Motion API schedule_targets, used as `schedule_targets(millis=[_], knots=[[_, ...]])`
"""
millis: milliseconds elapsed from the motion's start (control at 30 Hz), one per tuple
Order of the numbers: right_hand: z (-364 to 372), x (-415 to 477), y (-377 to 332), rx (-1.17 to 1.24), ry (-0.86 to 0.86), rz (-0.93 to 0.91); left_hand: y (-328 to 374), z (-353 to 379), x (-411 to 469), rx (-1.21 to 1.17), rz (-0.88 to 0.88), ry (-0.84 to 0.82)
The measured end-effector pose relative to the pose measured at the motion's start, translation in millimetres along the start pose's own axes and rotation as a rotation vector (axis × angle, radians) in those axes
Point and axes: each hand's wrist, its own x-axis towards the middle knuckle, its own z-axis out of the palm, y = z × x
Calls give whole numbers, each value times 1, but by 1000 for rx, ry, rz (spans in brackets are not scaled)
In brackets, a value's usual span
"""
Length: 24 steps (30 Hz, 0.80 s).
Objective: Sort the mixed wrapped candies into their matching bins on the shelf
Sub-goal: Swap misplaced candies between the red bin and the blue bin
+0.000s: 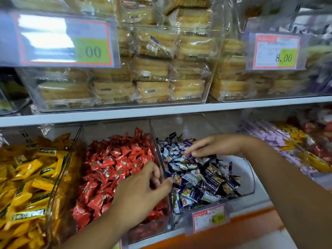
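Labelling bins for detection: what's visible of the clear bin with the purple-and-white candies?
The clear plastic bin sits on the lower shelf, right of the red-candy bin. Purple-and-white wrapped candies fill its left and front; its right rear floor is bare. A price tag hangs on its front. The right hand touches the pile.

The yellow candies (27,177) have dark bands with pale writing. The red candies (115,162) carry little green and white marks. The purple candies (197,175) are mixed: dark purple, white and bits of green. The bins (158,141) are see-through. The price tag (209,219) is white with a red edge and a yellow-green patch, and the upper tags (276,51) match it. The cakes (152,69) are golden brown in clear wrappers. The shelf (161,110) is white, and an orange strip (251,225) runs along the lower front. The packs (269,137) on the far right are lilac.
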Motion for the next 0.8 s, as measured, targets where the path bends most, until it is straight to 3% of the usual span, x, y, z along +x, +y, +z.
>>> schedule_targets(millis=[133, 233, 367, 500, 600, 800], knots=[[6, 37, -2, -176, 385, 38, 0, -1, 4, 27, 5, -14], [18, 69, -15, -79, 462, -28, 0, -4, 6, 22, 8, -30], [38, 111, -24, -293, 323, -78, 0, -5, 10, 44, 1, -73], [41, 121, -30, -594, 115, 68, 4, -13, 15, 14, -37, -164], [33, 111, -29, -619, 55, 100, 7, -20, 15, 11, -63, -222], [12, 75, -18, -607, 95, 102, 14, -31, 12, 122, -57, -251]])
